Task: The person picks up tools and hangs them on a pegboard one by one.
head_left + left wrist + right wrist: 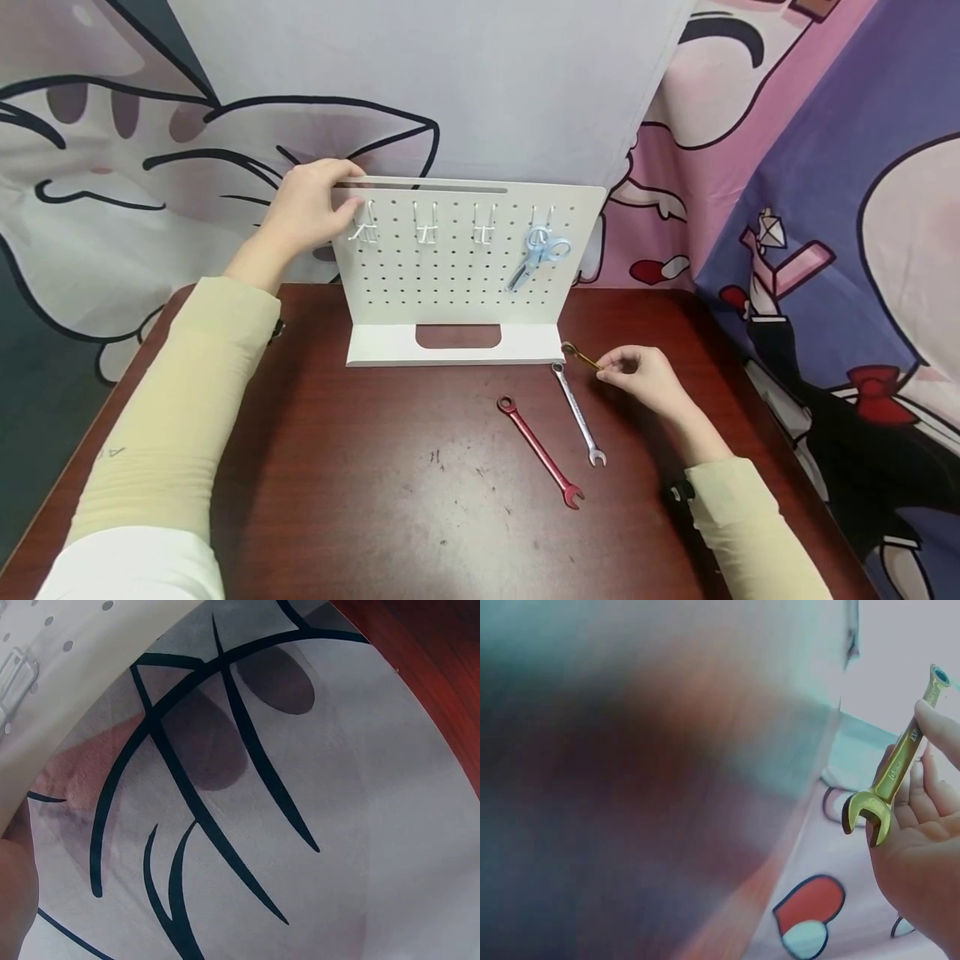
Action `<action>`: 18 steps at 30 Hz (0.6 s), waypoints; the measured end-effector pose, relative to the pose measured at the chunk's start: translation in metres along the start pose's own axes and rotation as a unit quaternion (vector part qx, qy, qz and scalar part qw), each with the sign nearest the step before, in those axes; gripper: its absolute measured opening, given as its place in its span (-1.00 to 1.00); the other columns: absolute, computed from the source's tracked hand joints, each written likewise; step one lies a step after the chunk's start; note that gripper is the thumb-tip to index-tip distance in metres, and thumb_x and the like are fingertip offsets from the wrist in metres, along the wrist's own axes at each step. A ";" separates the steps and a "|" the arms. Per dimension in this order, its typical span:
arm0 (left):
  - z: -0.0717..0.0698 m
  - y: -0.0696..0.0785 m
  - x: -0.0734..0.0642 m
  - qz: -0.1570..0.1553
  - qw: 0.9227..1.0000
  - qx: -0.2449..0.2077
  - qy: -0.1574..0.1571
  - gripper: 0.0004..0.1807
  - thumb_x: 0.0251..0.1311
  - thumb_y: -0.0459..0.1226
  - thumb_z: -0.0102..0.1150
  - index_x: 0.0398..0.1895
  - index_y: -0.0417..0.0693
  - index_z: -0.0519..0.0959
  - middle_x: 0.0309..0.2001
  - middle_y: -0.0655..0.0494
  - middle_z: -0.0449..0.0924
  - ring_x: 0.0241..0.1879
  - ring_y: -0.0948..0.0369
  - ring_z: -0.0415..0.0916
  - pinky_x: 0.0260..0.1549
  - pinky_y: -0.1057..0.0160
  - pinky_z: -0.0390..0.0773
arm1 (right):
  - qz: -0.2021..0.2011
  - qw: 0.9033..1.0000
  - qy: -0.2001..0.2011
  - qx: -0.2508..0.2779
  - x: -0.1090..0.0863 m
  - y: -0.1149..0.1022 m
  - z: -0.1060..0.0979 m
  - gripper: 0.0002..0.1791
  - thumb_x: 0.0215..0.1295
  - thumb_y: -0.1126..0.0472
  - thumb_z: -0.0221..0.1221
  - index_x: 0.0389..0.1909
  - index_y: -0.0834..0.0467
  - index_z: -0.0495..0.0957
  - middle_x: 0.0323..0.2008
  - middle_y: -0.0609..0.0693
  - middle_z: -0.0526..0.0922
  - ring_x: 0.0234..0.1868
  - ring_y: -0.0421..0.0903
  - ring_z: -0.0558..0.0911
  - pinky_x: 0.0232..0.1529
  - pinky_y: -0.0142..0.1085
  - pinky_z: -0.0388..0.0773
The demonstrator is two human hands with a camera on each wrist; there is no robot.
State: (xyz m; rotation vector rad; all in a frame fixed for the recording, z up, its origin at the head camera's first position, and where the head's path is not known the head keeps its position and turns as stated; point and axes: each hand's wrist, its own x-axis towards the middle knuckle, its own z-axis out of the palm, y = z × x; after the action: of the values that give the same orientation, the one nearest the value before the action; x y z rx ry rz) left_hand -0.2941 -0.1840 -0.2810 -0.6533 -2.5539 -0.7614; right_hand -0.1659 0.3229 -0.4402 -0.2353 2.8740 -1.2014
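Note:
A white pegboard stands upright on its flat base at the back of the table. My left hand grips its upper left corner, thumb on the front face and fingers over the top edge. Between thumb and fingers my right hand pinches a gold combination wrench, just right of the board's base. The ring end points toward the board in the head view; the open end shows near the palm in the right wrist view. Light-blue scissors hang from the rightmost of several hooks. The other hooks hold nothing.
A silver wrench lies on the brown table in front of the board's right corner. Left of it and nearer lies a longer red wrench. Printed cartoon cloth hangs close behind the board and along the right side.

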 end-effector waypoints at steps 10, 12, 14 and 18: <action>0.000 -0.001 0.000 -0.005 1.000 -0.001 0.004 -0.71 0.35 -0.40 0.18 0.09 -0.30 0.65 0.10 -0.29 0.71 0.13 -0.24 0.62 0.24 -0.20 0.49 | -0.019 0.997 0.008 0.073 0.022 -0.038 0.022 -0.84 0.22 0.40 0.47 -0.20 0.35 0.76 -0.39 0.08 0.78 -0.41 -0.34 0.65 -0.33 -0.51 0.63; 0.000 0.000 0.000 -0.005 1.000 -0.004 0.004 -0.71 0.35 -0.40 0.18 0.08 -0.30 0.66 0.10 -0.29 0.72 0.14 -0.24 0.62 0.24 -0.21 0.49 | -0.024 0.996 0.012 0.089 0.025 -0.045 0.026 -0.83 0.20 0.41 0.47 -0.20 0.35 0.76 -0.40 0.05 0.78 -0.42 -0.34 0.65 -0.33 -0.52 0.63; 0.000 0.000 0.000 -0.006 1.000 -0.004 0.004 -0.72 0.35 -0.40 0.18 0.08 -0.30 0.66 0.10 -0.30 0.71 0.15 -0.24 0.61 0.25 -0.21 0.49 | -0.029 0.994 0.016 0.106 0.029 -0.053 0.030 -0.82 0.20 0.41 0.47 -0.19 0.36 0.76 -0.41 0.05 0.77 -0.42 -0.35 0.65 -0.34 -0.52 0.62; -0.001 0.000 -0.001 -0.010 1.000 -0.001 0.004 -0.72 0.35 -0.40 0.18 0.07 -0.28 0.66 0.11 -0.30 0.71 0.17 -0.25 0.61 0.26 -0.22 0.48 | -0.035 0.989 0.024 0.142 0.036 -0.067 0.039 -0.81 0.21 0.41 0.46 -0.18 0.39 0.75 -0.38 0.12 0.77 -0.42 -0.35 0.65 -0.34 -0.53 0.61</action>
State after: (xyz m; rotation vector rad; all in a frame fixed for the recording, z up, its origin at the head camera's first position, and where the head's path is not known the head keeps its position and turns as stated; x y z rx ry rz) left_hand -0.2935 -0.1852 -0.2804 -0.6250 -2.5568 -0.7727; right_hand -0.1901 0.2437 -0.4183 -0.3052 2.7065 -1.6283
